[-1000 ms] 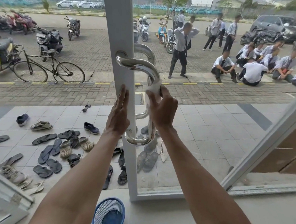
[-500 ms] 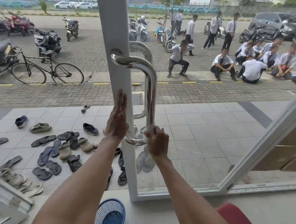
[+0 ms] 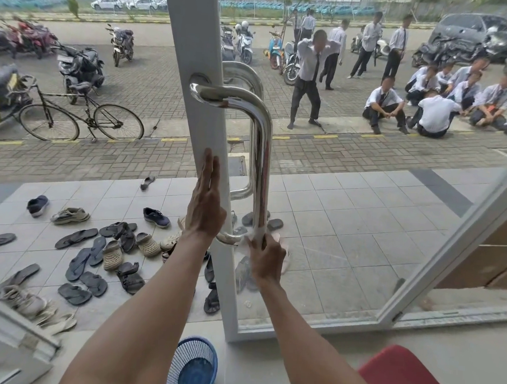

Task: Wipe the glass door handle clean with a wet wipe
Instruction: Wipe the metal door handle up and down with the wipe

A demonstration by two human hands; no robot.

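A polished steel D-shaped door handle (image 3: 261,150) is fixed to the white frame (image 3: 193,46) of a glass door. My right hand (image 3: 264,260) is closed around the handle's lower bend, with a white wet wipe (image 3: 255,235) pressed between palm and steel. My left hand (image 3: 205,203) lies flat against the door frame beside the handle, fingers straight and pointing up, holding nothing. A second handle shows through the glass on the outer side.
A blue plastic basket (image 3: 193,367) sits on the floor below my arms, a red object (image 3: 410,382) at lower right. Several sandals and shoes (image 3: 107,247) lie outside on the tiles. A bicycle (image 3: 80,116), motorbikes and people are farther out.
My right hand slid the wipe down the handle from near its top bend to its bottom bend. My left hand stayed flat on the frame.
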